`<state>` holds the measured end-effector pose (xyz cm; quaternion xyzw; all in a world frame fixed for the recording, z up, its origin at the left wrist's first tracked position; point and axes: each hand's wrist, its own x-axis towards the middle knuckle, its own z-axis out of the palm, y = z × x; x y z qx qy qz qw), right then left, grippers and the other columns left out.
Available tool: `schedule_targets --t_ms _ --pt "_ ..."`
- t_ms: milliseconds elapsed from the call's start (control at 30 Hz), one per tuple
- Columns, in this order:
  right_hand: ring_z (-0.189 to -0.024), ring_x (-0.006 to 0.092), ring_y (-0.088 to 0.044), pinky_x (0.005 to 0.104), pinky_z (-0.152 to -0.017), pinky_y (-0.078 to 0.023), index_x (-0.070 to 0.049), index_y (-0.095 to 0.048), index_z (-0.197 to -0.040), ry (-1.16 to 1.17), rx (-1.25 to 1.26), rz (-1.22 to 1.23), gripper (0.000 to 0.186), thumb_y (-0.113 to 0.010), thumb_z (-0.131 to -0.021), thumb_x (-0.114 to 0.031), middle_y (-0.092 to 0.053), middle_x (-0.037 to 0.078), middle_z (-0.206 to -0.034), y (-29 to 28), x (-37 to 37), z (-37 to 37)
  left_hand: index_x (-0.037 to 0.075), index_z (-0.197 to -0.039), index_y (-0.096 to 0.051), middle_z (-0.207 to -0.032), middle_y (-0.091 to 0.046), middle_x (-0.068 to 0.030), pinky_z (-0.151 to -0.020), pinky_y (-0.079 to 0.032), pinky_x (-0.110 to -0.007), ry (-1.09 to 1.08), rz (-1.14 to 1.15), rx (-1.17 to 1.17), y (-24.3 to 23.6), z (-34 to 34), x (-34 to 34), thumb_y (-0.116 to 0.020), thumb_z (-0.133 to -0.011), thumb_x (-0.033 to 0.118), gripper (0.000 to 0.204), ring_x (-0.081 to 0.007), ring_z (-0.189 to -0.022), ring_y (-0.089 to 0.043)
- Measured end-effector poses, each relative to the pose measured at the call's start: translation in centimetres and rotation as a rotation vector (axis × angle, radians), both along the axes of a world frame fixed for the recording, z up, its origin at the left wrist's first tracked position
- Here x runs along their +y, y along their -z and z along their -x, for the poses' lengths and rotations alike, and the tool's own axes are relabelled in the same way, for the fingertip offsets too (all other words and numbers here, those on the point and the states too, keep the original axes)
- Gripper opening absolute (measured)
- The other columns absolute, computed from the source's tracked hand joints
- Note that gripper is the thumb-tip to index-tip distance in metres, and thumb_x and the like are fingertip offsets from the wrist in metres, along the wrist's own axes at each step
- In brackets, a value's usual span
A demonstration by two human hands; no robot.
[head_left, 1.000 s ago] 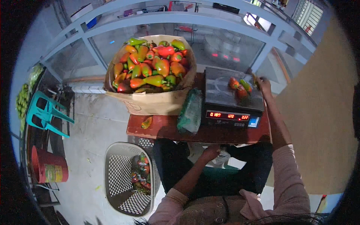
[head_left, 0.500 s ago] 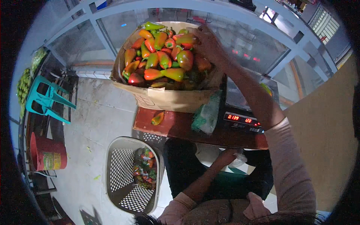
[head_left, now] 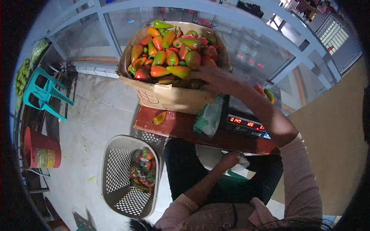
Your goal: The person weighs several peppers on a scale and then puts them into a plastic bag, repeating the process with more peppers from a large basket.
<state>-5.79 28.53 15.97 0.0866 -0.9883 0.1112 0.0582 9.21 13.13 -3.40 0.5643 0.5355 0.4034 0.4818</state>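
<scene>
Reaching into the cardboard box [head_left: 177,98] of red, orange and green peppers [head_left: 169,56], my right hand [head_left: 204,79] is at the box's lower right, its fingers dim and partly lost among the peppers. Low between my legs, my left hand [head_left: 233,158] is closed on a clear plastic bag [head_left: 242,163]. A black digital scale [head_left: 243,129] stands right of the box, partly behind my right arm, with peppers [head_left: 269,95] on it. A green mesh bag [head_left: 208,117] lies beside the scale, and one loose pepper [head_left: 159,118] lies on the red-brown bench [head_left: 146,121].
A plastic basket [head_left: 106,165] with bagged peppers [head_left: 144,173] stands on the floor left of my legs. Further left are a teal chair [head_left: 44,106], a red bucket [head_left: 40,152] and green produce [head_left: 23,79]. Glass panels stand behind the box; a tan board is at right.
My right hand has moved from the scale to the box, first to its back right, now lower toward its front. The view has shifted. My left hand stays low with the bag.
</scene>
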Motion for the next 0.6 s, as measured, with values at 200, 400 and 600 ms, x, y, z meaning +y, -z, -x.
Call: schedule_targets --t_ms 200,400,600 --pt "-0.085 0.0290 -0.052 0.0341 -0.074 -0.042 -0.004 -0.045 -0.102 -0.065 0.185 0.085 0.040 -0.056 -0.066 -0.016 -0.051 0.016 -0.095 1.0 2.0 -0.2 0.003 -0.099 -0.048 -0.098 -0.049 -0.0173 -0.080 -0.037 -0.037 -0.062 0.013 0.085 1.1 -1.2 0.7 -0.049 -0.065 0.008 0.034 -0.0302 -0.092 -0.047" --pt "-0.084 0.0173 -0.050 0.0297 -0.074 -0.040 -0.003 -0.048 -0.097 0.124 0.002 0.410 0.035 -0.057 -0.070 -0.024 -0.052 0.009 -0.093 -1.9 1.6 0.6 0.005 -0.103 -0.046 -0.099 -0.048 -0.0179 -0.082 -0.036 -0.038 0.003 -0.053 0.096 3.1 -1.2 0.7 -0.050 -0.070 0.017 0.035 -0.0317 -0.095 -0.045" --pt "-0.074 0.0140 -0.052 0.0271 -0.070 -0.041 -0.004 -0.050 -0.093 0.285 0.146 0.939 0.028 -0.055 -0.073 -0.023 -0.053 0.005 -0.084 -2.2 1.9 -1.4 0.005 -0.104 -0.045 -0.107 -0.044 -0.0165 -0.082 -0.035 -0.038 0.003 0.037 0.081 3.9 -1.4 0.9 -0.051 -0.070 0.018 0.037 -0.0308 -0.095 -0.044"
